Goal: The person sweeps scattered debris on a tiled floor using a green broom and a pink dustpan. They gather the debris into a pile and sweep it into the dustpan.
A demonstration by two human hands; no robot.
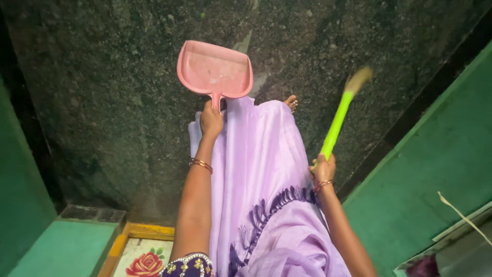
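Observation:
My left hand (211,120) grips the short handle of a pink plastic dustpan (215,69), held out flat over the dark speckled floor (102,102). My right hand (323,168) is closed around the bright green handle of a broom (338,120); its straw-coloured bristle head (357,79) points away from me and is blurred. Both wrists wear bangles. Between my arms hangs my lilac garment (261,169), and the toes of one bare foot (291,102) show past its hem.
Green walls rise at the left (20,195) and the right (441,164), with a dark strip along the base of each. At the bottom left lies a yellow-edged tile with a red rose (146,261). A thin pale cord (461,215) hangs at the right.

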